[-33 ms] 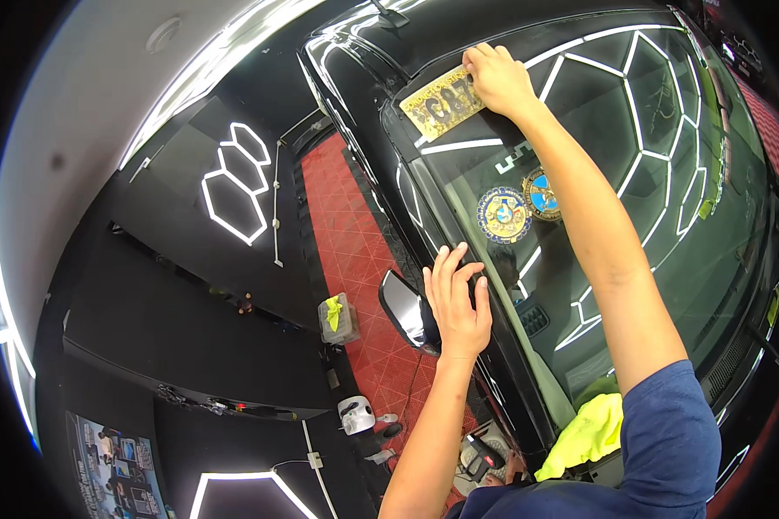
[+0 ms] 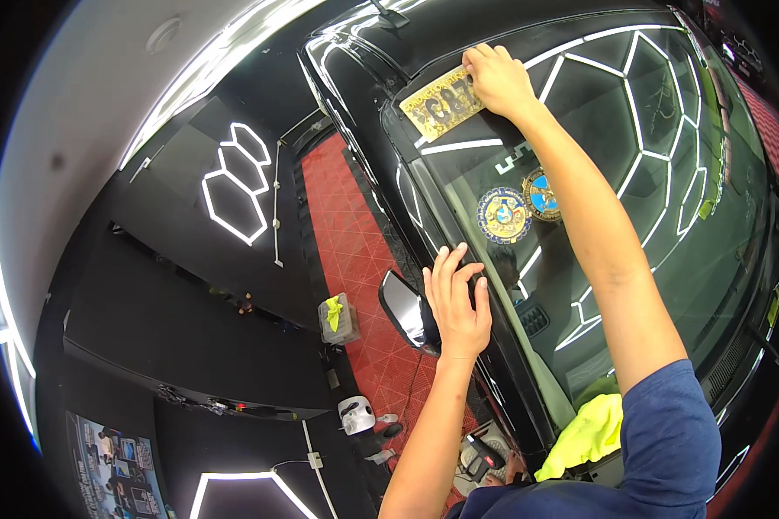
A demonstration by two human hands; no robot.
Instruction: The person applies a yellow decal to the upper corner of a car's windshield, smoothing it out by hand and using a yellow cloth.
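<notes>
A yellow-gold patterned sticker (image 2: 442, 105) with dark printing lies on the upper near corner of a black car's windshield (image 2: 597, 285). At its far right edge my right hand (image 2: 499, 80) has its fingers closed, with the fingertips against the sticker; exactly how they pinch it is partly hidden by the hand itself. Lower down, my left hand (image 2: 459, 303) rests fingers spread and empty on the black pillar (image 2: 498, 346) beside the glass, next to the side mirror (image 2: 408, 310). Two round emblem stickers (image 2: 504, 214) sit on the glass between my arms, one partly behind my right forearm.
A bright yellow-green cloth (image 2: 587, 437) hangs near the windshield's lower end, beside my right sleeve. Left of the car runs a red tiled floor (image 2: 342, 208), bearing a grey bin (image 2: 339, 322) with another cloth, and a silver-white device (image 2: 356, 415). A heat gun (image 2: 483, 457) lies lower down.
</notes>
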